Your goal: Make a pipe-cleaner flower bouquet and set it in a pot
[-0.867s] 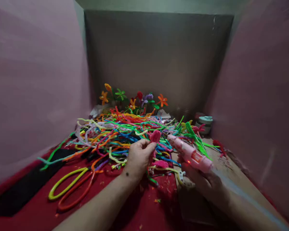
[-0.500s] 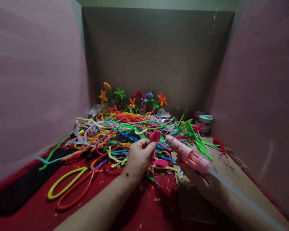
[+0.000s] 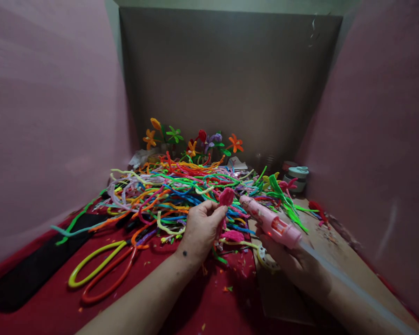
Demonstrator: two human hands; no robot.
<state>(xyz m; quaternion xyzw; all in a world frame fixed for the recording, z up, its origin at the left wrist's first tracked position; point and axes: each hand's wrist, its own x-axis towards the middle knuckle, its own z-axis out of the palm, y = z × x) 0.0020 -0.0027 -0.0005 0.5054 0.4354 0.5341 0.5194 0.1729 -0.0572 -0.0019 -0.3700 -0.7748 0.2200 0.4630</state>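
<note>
My feed shows a small craft corner; whether it belongs to a home or a workshop, I can't tell. I see a heap of bright fuzzy stems (image 3: pixel 181 190) on a red-covered table (image 3: pixel 181 309), fuzzy flowers (image 3: pixel 236 143) behind it, a pink glue gun (image 3: pixel 265 217) and coloured scraps (image 3: pixel 227 289). Pink walls (image 3: pixel 56 116) flank both sides, with a grey panel (image 3: pixel 230 79) at the back.

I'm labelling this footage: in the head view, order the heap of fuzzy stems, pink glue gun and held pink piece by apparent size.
1. Heap of fuzzy stems
2. Pink glue gun
3. Held pink piece
</note>
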